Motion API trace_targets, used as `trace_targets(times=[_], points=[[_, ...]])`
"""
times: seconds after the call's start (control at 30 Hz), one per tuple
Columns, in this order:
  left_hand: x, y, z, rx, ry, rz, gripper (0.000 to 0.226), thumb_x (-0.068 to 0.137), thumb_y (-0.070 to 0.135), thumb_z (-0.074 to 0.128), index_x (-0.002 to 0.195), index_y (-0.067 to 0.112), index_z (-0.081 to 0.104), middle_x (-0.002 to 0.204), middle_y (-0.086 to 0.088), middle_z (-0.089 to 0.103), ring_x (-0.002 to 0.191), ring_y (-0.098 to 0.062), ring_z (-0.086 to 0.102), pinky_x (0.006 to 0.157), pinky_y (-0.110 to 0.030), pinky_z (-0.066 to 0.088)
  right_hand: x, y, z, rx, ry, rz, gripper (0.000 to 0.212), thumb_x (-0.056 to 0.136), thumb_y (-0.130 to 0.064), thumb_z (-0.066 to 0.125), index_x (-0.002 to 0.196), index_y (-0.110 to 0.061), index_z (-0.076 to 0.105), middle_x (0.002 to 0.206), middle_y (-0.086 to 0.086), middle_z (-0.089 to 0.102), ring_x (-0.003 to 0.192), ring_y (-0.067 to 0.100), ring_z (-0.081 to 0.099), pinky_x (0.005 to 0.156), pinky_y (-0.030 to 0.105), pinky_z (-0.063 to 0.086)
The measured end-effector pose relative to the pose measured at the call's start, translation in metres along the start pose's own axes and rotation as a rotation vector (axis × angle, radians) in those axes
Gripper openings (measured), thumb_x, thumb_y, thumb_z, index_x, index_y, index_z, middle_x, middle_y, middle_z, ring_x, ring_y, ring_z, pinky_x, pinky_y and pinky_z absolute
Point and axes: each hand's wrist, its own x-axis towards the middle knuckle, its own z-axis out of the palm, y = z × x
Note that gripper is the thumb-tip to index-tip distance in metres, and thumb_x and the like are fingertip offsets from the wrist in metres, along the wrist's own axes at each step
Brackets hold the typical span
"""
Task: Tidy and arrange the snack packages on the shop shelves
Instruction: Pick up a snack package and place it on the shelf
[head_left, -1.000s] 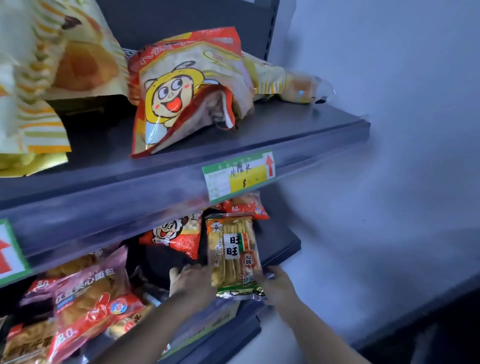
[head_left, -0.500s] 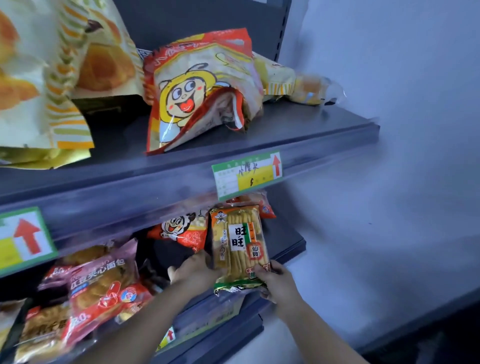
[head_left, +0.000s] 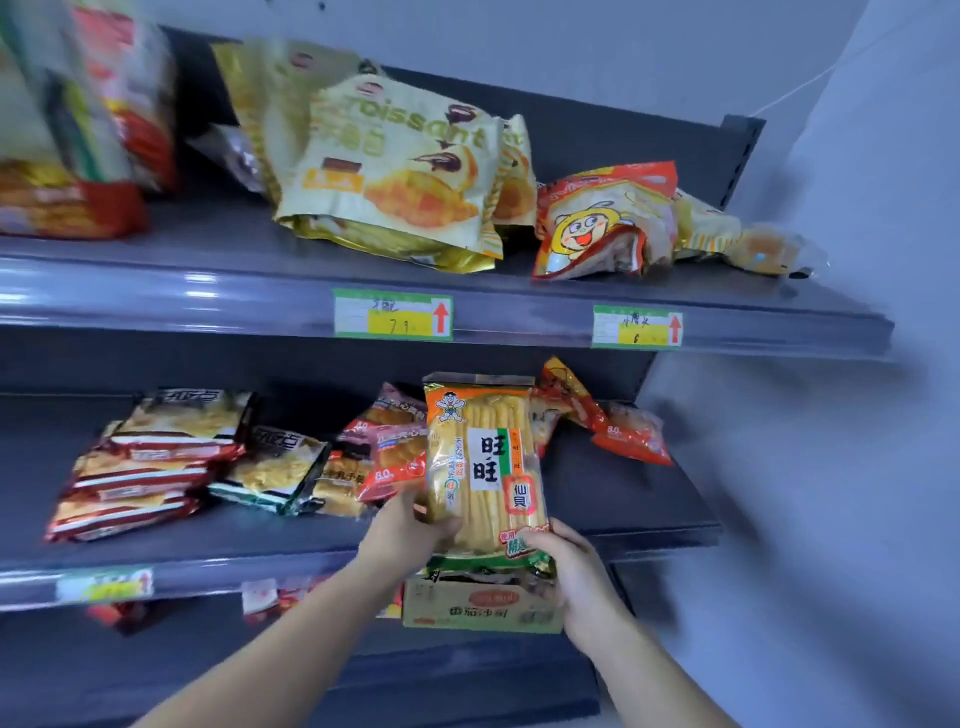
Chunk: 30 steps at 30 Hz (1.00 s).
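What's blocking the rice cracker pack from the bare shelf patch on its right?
Nothing visible: left hand and right hand grip the rice cracker pack upright; the shelf patch is bare, red packets lie further back.

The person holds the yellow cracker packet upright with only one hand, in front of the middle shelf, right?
Not one hand, two. In the head view the left hand and the right hand both grip the bottom of the yellow cracker packet, upright in front of the middle shelf.

I see a cardboard box. Above it: one red-arrow price tag up-left, another tag up-right. Blurred tag far left of it, pale wall right.
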Motion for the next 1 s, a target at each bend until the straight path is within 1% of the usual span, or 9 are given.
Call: trace_targets(times=[0.13,0.23,0.37,0.5,0.63,0.77,0.83,0.93,1.0], points=[[-0.037,-0.025,-0.063,-0.202,0.168,-0.073,0.05,0.087,0.015,0.07,0.13,0.006,0.047,0.099,0.0,0.061,0.067,-0.009,0.066,0.057,-0.02,0.047,-0.01,-0.003,0.068,-0.053,-0.169,-0.031,0.033,0.069,-0.027,0.072,0.101,-0.033,0.073,0.111,-0.007,0.07,0.118,0.022,0.055,0.105,0.051,0.037],[-0.058,-0.047,-0.114,-0.278,0.311,-0.094,0.039,0.089,0.014,0.067,0.124,0.011,0.048,0.096,0.003,0.056,0.062,-0.003,0.061,0.051,-0.016,0.042,-0.017,-0.005,0.125,-0.03,-0.268,-0.036,0.05,0.078,-0.017,0.072,0.125,-0.027,0.059,0.128,-0.007,0.055,0.125,0.021,0.045,0.107,0.043,0.032],[-0.084,-0.078,-0.184,-0.388,0.453,-0.148,0.036,0.089,0.017,0.067,0.122,0.011,0.053,0.101,-0.001,0.064,0.084,-0.015,0.064,0.06,-0.022,0.047,-0.028,-0.003,0.206,-0.065,-0.381,-0.043,0.064,0.073,-0.023,0.079,0.131,-0.031,0.053,0.13,-0.003,0.057,0.121,0.022,0.052,0.104,0.051,0.041],[-0.109,-0.112,-0.252,-0.45,0.589,-0.158,0.04,0.088,0.018,0.068,0.125,0.009,0.054,0.103,-0.007,0.065,0.088,-0.022,0.066,0.077,-0.035,0.053,-0.045,-0.001,0.291,-0.098,-0.459,-0.059,0.024,0.083,-0.012,0.071,0.102,-0.025,0.063,0.096,-0.008,0.067,0.096,0.014,0.061,0.085,0.038,0.049],[-0.13,-0.15,-0.322,-0.452,0.666,-0.163,0.042,0.088,0.022,0.068,0.125,0.01,0.054,0.11,-0.011,0.064,0.087,-0.023,0.062,0.07,-0.03,0.046,-0.065,0.004,0.382,-0.155,-0.524,-0.08,0.041,0.079,-0.02,0.074,0.118,-0.023,0.064,0.105,-0.005,0.072,0.103,0.02,0.065,0.096,0.047,0.049],[-0.143,-0.182,-0.386,-0.415,0.732,-0.165,0.047,0.087,0.029,0.068,0.13,0.017,0.052,0.118,-0.008,0.06,0.1,-0.023,0.06,0.076,-0.03,0.045,-0.078,0.007,0.465,-0.156,-0.547,-0.103,0.012,0.085,-0.009,0.068,0.093,-0.019,0.066,0.095,-0.004,0.072,0.096,0.017,0.064,0.084,0.037,0.051],[-0.146,-0.196,-0.415,-0.392,0.746,-0.162,0.048,0.088,0.03,0.067,0.132,0.018,0.05,0.117,-0.007,0.06,0.1,-0.024,0.061,0.075,-0.032,0.046,-0.082,0.011,0.502,-0.158,-0.557,-0.112,0.01,0.086,-0.008,0.067,0.093,-0.016,0.068,0.095,0.002,0.074,0.096,0.022,0.067,0.082,0.038,0.054],[-0.146,-0.215,-0.45,-0.385,0.745,-0.163,0.05,0.089,0.029,0.066,0.135,0.02,0.048,0.114,-0.005,0.062,0.084,-0.016,0.06,0.064,-0.027,0.045,-0.085,0.018,0.547,-0.148,-0.54,-0.088,0.013,0.086,-0.009,0.067,0.098,-0.013,0.069,0.093,0.004,0.074,0.092,0.023,0.068,0.069,0.033,0.054],[-0.144,-0.225,-0.47,-0.389,0.74,-0.171,0.051,0.09,0.027,0.065,0.137,0.022,0.046,0.112,-0.003,0.063,0.075,-0.01,0.058,0.055,-0.019,0.041,-0.083,0.022,0.574,-0.139,-0.518,-0.053,0.012,0.086,-0.008,0.066,0.097,-0.012,0.069,0.091,0.006,0.075,0.089,0.026,0.069,0.071,0.038,0.056]])
